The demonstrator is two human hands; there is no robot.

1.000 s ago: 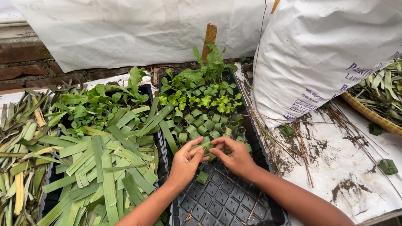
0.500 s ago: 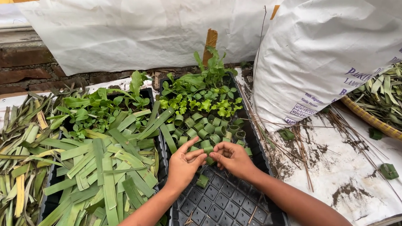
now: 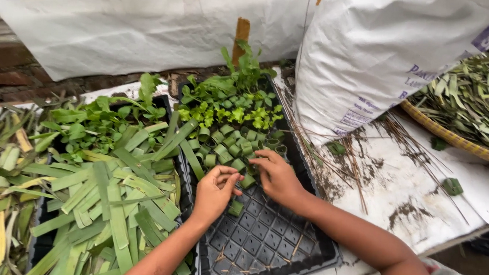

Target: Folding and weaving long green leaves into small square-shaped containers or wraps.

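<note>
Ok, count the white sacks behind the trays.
2. One white sack lies along the brick wall behind both trays; the other sack leans at the right, beside the woven basket. More may sit outside the picture.

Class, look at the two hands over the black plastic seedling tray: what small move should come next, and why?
Probably the left hand seats its rolled green leaf cup beside the row of leaf cups, steadied by the right hand. The black plastic seedling tray has bare cells just below that row.
</note>
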